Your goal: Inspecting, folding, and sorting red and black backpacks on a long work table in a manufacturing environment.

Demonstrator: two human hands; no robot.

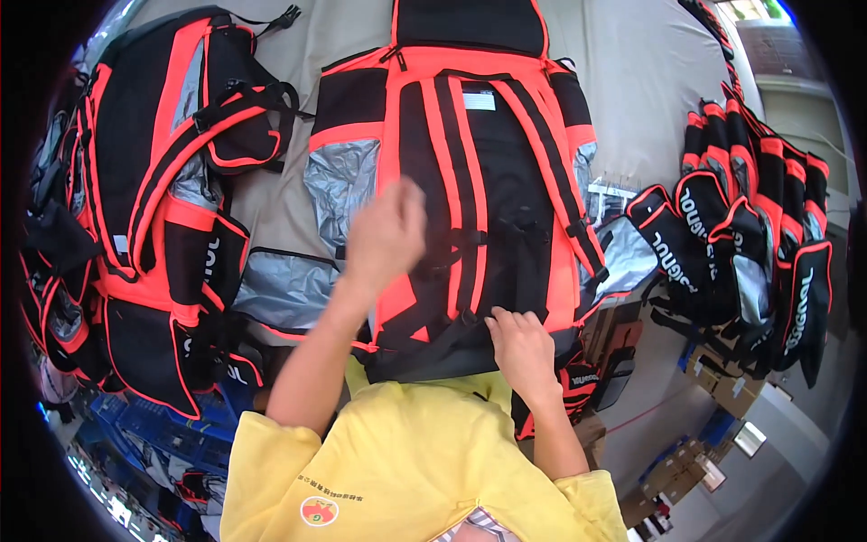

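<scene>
A black and bright orange backpack (510,181) lies in front of me with its two shoulder straps (453,163) facing up. Silver side panels (348,185) show along its edges, and a dark flap (470,23) spreads out at its far end. My left hand (388,230) is raised over the pack's left part, its fingers curled and slightly blurred; whatever it may hold is hidden. At the near end, my right hand (524,348) rests on the black fabric with its fingers loosely stretched, close to the lower end of a strap.
A similar backpack (135,163) lies on the left of the pale covered table (623,81). Several more packs (754,235) are piled at the right. Cardboard boxes (722,379) stand on the floor lower right, and blue crates (153,434) at lower left.
</scene>
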